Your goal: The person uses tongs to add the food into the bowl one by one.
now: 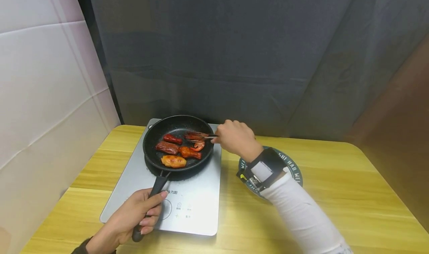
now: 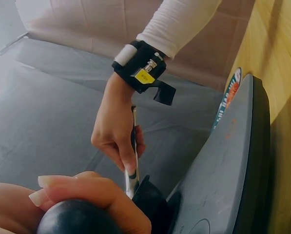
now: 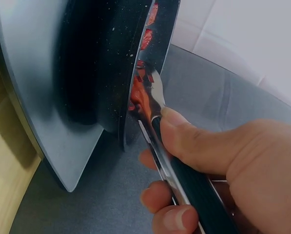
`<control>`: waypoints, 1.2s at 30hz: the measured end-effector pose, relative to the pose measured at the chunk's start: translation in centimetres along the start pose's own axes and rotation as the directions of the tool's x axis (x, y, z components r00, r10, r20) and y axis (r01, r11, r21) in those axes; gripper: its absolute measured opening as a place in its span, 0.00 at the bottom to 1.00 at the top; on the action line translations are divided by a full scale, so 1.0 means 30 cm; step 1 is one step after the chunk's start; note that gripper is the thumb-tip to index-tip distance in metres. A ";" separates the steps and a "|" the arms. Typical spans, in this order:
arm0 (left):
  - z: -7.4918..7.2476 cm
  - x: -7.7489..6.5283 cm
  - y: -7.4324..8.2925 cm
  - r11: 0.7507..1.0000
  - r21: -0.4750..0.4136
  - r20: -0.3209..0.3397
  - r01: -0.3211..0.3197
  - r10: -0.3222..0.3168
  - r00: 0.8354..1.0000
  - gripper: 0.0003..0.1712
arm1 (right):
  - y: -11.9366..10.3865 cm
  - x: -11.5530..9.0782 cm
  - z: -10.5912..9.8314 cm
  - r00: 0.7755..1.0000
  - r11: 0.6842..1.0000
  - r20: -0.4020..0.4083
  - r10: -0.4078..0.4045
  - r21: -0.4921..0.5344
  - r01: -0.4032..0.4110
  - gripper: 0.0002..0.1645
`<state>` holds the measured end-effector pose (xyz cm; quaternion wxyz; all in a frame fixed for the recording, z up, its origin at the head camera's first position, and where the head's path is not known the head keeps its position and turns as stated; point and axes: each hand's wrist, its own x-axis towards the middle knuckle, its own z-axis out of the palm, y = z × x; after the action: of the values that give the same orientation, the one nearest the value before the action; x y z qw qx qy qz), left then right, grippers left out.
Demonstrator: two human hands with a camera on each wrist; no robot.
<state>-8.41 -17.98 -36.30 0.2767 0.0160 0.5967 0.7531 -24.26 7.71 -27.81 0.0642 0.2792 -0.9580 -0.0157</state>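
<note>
My left hand (image 1: 140, 211) grips the handle (image 1: 159, 185) of a black frying pan (image 1: 181, 121) over the induction cooker (image 1: 197, 216). In the left wrist view, the rounded handle end is close to the camera. With my right hand (image 1: 236, 137) I hold metal tongs with dark grips (image 3: 184, 173); their tips are inside the pan at its right side, by a shrimp (image 1: 198, 146). Also in the pan are a chicken wing (image 1: 173, 161), a drumstick (image 1: 190, 152), a brown slab of meat (image 1: 167, 147) and a small red piece (image 1: 172, 138). Whether the tongs pinch any food is unclear.
A dark round plate or mat with white lettering (image 1: 291, 166) lies on the wooden table (image 1: 335, 194), partly under my right forearm. Grey cloth (image 1: 218, 53) hangs behind the table. A pale panel (image 1: 50, 79) stands at the left, a brown one (image 1: 399, 127) at the right.
</note>
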 end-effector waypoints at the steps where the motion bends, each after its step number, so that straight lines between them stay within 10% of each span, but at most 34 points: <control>1: 0.000 0.000 0.000 1.000 -0.001 0.000 -0.001 0.001 1.000 0.17 | -0.001 0.001 0.000 1.000 1.000 -0.005 -0.002 -0.001 0.002 0.17; 36: 0.000 -0.006 0.002 1.000 0.001 0.003 -0.001 0.001 1.000 0.18 | 0.041 -0.090 -0.098 0.993 0.982 0.045 0.112 0.150 -0.117 0.30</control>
<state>-8.27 -18.08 -36.18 0.2771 0.0176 0.5966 0.7530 -22.28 10.20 -25.13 0.0261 0.2274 -0.9718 0.0560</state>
